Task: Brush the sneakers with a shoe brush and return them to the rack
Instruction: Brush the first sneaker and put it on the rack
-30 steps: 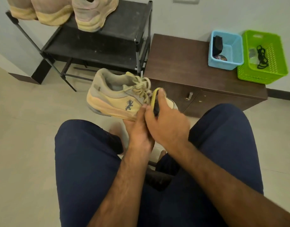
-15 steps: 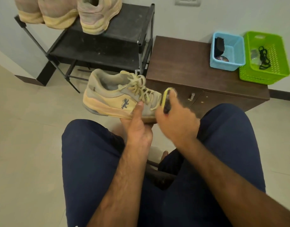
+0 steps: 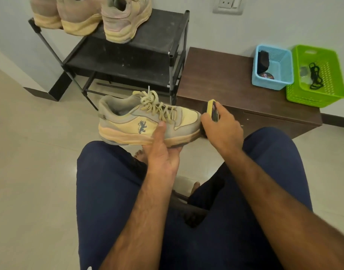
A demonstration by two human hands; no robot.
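In the head view, at the middle of the frame, the left hand [image 3: 161, 152] grips a beige and yellow sneaker [image 3: 147, 121] from beneath, with the thumb laid up its side and the toe pointing right. Just right of the toe, the right hand [image 3: 221, 129] curls round a yellow-backed shoe brush [image 3: 213, 110], its dark bristles against the toe cap. At the upper left, three more sneakers [image 3: 124, 20] stand on the top shelf of the black rack [image 3: 128, 61]. Right of it, a brown cabinet [image 3: 225, 80] carries a blue basket [image 3: 272, 67] and a green basket [image 3: 317, 75].
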